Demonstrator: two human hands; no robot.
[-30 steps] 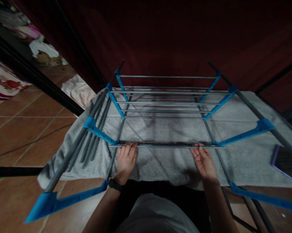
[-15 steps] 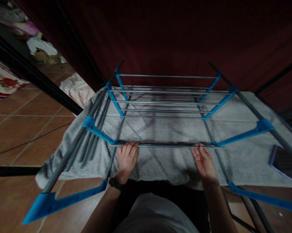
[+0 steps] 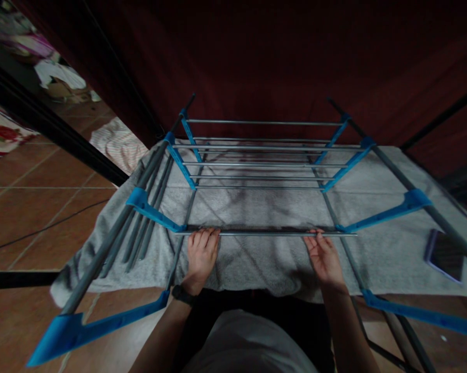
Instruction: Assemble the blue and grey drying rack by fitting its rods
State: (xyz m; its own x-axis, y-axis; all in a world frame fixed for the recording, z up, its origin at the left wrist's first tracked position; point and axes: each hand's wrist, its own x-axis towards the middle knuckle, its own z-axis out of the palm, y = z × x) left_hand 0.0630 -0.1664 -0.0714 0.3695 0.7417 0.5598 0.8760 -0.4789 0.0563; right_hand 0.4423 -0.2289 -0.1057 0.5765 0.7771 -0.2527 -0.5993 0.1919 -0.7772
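Observation:
A rack frame of grey tubes with blue plastic brackets (image 3: 389,211) stands on its side before me, several thin rods joining its far brackets. Across the near part runs a grey metal rod (image 3: 262,233), its ends by the lower ends of the left and right middle brackets. My left hand (image 3: 203,253) is closed over this rod near its left end, knuckles up. Near the right end, my right hand (image 3: 323,257) pinches it between thumb and fingers, palm partly turned up. Whether the rod ends sit inside the brackets is too fine to tell.
A grey blanket (image 3: 257,269) covers the surface beneath the frame. Several loose grey tubes (image 3: 146,233) lie on it at the left. A phone (image 3: 445,256) rests at the right. Beyond hangs a dark red curtain (image 3: 264,62). Tiled floor (image 3: 19,217) shows at left.
The view has shifted slightly, so the frame appears a little further left. Both hands keep their places on the rod, with no clear movement of it.

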